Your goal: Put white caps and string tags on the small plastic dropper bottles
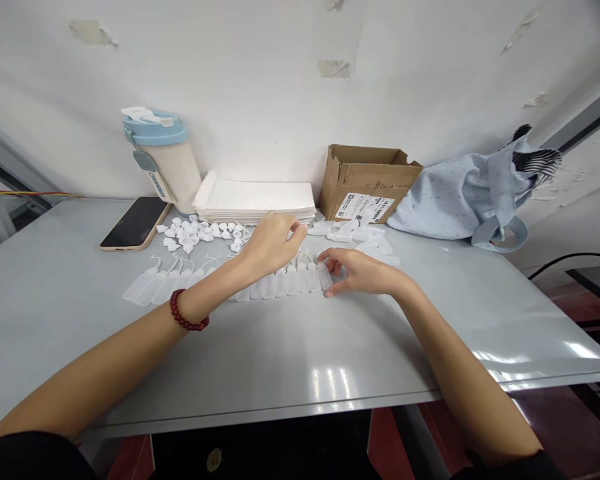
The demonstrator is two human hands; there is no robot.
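A row of small translucent plastic bottles lies flat on the table, with thin white strips curling from their tops. My right hand holds the bottle at the row's right end, thumb at its bottom and fingers near its top. Above the row, my left hand is closed in a pinch; whatever its fingertips hold is hidden. Under my left forearm, more bottles continue the row. Small white caps lie in a loose heap beyond. Behind my right hand is a pile of loose translucent bottles.
A stack of white envelope-like packets lies against the wall. Beside it stand an open cardboard box and a cream tumbler with a blue lid. A phone lies at left; a light blue fabric bag rests at right.
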